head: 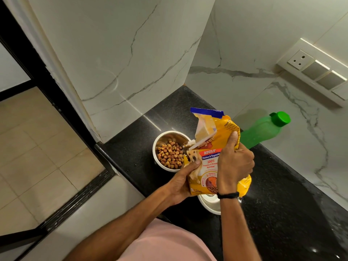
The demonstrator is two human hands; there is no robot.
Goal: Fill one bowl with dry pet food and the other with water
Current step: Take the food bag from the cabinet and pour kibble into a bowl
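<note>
A steel bowl [160, 142] on the black counter holds a heap of brown kibble [170, 155]. Just right of it I hold a yellow pet food bag [209, 161] upright, its torn top open and bent toward the bowl. My left hand [183, 180] grips the bag's lower left side. My right hand [234, 162] wraps round its right side, thumb up near the top. A second steel bowl [209, 204] sits beneath the bag, mostly hidden; its contents cannot be seen. A green capped water bottle [263, 131] stands behind the bag.
The black granite counter [273, 194] runs toward the lower right, with marble walls behind and right. A switch panel [316, 70] is on the right wall. The counter's left edge drops to a tiled floor [37, 157] and a dark door frame.
</note>
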